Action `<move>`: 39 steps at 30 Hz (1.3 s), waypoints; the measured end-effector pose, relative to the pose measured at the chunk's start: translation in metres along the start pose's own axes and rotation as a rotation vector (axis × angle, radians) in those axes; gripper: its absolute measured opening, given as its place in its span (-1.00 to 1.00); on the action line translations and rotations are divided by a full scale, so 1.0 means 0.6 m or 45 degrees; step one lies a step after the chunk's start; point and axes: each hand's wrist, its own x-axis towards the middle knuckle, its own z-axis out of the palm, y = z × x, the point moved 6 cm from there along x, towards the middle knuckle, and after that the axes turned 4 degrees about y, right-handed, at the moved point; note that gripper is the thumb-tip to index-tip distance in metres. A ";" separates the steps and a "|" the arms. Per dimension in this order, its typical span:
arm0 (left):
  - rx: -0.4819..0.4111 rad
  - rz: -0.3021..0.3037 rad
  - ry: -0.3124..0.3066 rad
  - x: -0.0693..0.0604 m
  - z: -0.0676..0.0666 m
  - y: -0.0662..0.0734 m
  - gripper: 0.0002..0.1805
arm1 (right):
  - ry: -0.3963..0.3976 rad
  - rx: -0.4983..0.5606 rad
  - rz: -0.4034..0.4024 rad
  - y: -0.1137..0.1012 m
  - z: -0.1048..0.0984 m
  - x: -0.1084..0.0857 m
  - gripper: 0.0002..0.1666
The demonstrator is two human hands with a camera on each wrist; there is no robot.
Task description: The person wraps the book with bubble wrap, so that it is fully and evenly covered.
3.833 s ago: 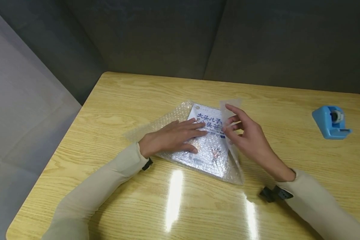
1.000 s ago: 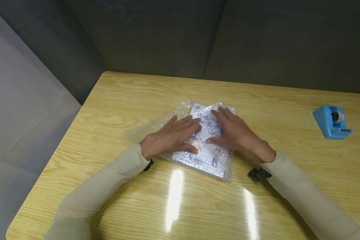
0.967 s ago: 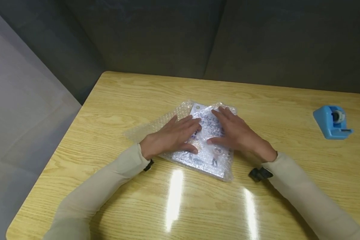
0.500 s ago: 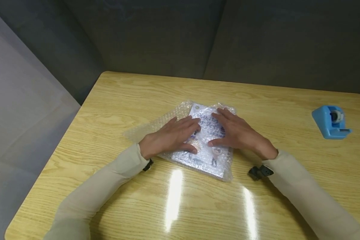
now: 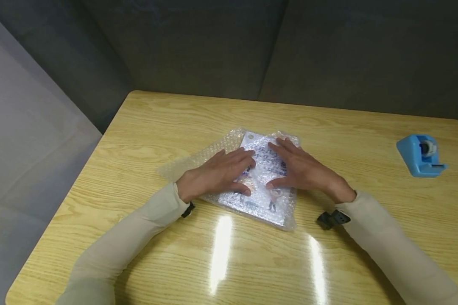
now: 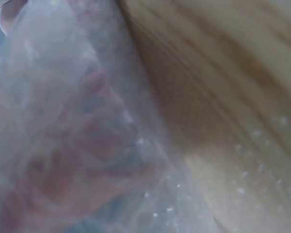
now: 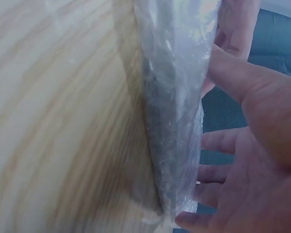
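"Where's the flat white book with blue lettering (image 5: 259, 202)?"

"On the yellow wood-grained table (image 5: 168, 127); clear plastic bubble wrap (image 5: 229, 143) covers most of it."

"And the hands?"

"The left hand (image 5: 218, 173) rests over the book's left side, the right hand (image 5: 303, 168) over its right; fingers extended, neither grasping anything; the blue plastic tape dispenser (image 5: 417, 159) stands well right of the book."

From far away I see a white book (image 5: 249, 140) lying flat and a bit slanted on the table (image 5: 168, 262). Clear, shiny bubble wrap (image 5: 198, 159) covers much of it – I can see blue print through it – and one flap lies flat past the book's left side.
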 end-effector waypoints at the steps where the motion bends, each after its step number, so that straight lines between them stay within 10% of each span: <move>1: -0.001 0.002 -0.001 0.000 0.000 0.000 -0.25 | 0.000 -0.005 0.000 0.000 0.000 0.000 0.27; 26: -0.116 0.101 0.029 -0.044 -0.007 -0.016 -0.28 | -0.007 0.000 0.001 -0.005 -0.001 -0.002 0.20; 39: -0.356 -0.284 0.206 -0.182 -0.047 -0.136 -0.21 | -0.008 0.017 -0.014 -0.005 -0.001 -0.004 0.21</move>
